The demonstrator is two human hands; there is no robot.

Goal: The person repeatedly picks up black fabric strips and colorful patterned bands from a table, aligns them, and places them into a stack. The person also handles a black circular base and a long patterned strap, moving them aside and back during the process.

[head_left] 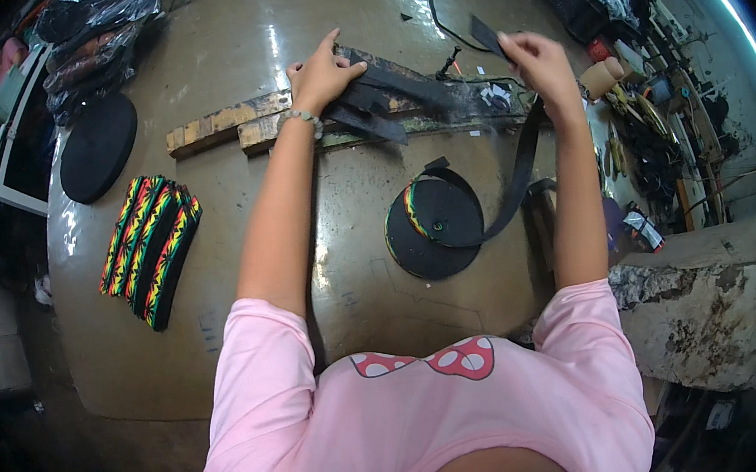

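My left hand (324, 75), with a beaded bracelet at its wrist, is over the wooden bars (262, 120). Its index finger points up and away, and its thumb lies against black strap pieces (391, 85); most of the grip is hidden. Raised at the right, my right hand (542, 64) pinches a black strap, whose free end (488, 39) sticks out past the fingers. From that hand the strap (522, 167) curves down to a rolled coil (436, 226) on the table. A red, yellow and green pattern shows on the coil's left edge.
Folded patterned straps (150, 249) lie at the left, below a black disc-shaped roll (98, 149). Plastic-wrapped goods (96, 45) stand at the far left. A cable (437, 12) crosses the table's (358, 311) far side. Tools and clutter (640, 120) crowd the right edge.
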